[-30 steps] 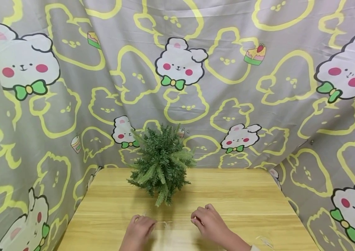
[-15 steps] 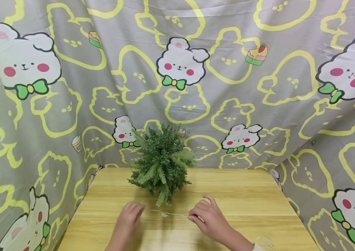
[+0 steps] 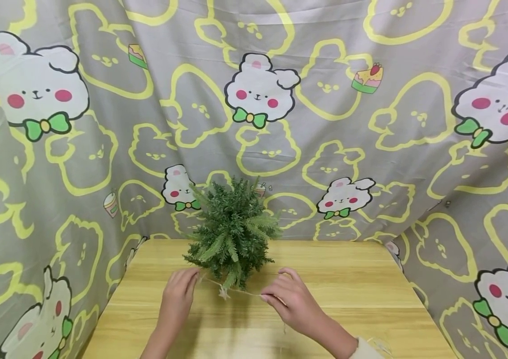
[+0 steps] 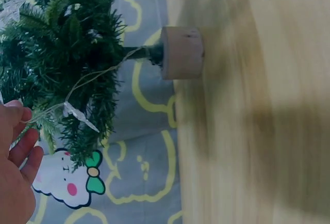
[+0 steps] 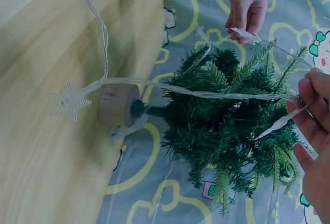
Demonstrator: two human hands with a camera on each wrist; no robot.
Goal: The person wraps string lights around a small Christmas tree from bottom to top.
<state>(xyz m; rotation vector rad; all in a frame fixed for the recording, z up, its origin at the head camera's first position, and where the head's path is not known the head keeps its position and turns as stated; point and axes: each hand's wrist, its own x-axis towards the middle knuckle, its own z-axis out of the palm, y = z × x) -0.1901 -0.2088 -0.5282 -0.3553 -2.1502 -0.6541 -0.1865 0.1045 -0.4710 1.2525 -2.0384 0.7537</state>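
A small artificial Christmas tree stands on a round wooden base near the table's back. Before its lower branches, a string of star lights stretches between both hands, one clear star hanging mid-span. My left hand pinches the string at the tree's left front; its thumb and fingertip meet in the left wrist view. On the right, my right hand pinches the other end of the span with thumb and index finger. More wire trails from the right fingers past the base, carrying a star in the right wrist view.
The wooden table has a patterned grey curtain close behind it and along both sides. Another bit of clear string lights lies at the front right, beside the right sleeve.
Both hands have moved forward, away from the body, carrying the stretched string of star lights up to the tree's lower front. The left hand has also shifted left. The tree has stayed put.
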